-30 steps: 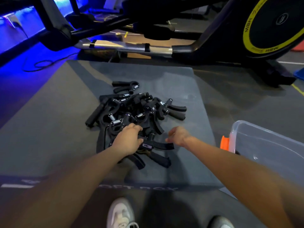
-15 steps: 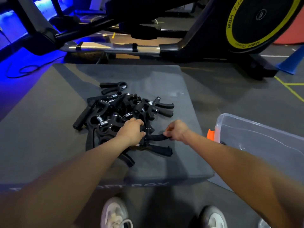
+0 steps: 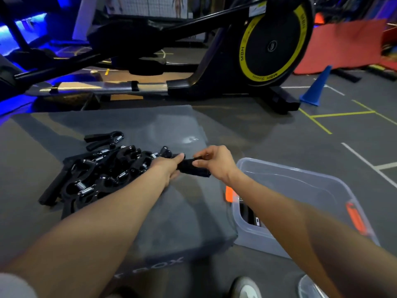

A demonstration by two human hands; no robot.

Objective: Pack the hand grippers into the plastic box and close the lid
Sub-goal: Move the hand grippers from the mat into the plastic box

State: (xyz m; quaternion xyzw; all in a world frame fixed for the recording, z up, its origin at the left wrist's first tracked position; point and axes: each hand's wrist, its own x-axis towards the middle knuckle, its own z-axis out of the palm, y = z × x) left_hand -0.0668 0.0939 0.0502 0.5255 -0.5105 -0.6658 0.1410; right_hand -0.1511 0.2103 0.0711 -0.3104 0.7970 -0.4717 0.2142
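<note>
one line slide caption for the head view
Both hands, left hand and right hand, lift a black hand gripper toward the clear plastic box.

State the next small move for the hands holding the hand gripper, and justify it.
Probably carry the hand gripper, held between left hand and right hand, rightward and lower it into the open plastic box. It is already lifted clear of the pile, and the box sits beside the mat.

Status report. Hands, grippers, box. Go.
Left hand and right hand both grip one hand gripper, lifted beside the pile. Plastic box open at right, lid not in view. Path to box unobstructed.
</note>
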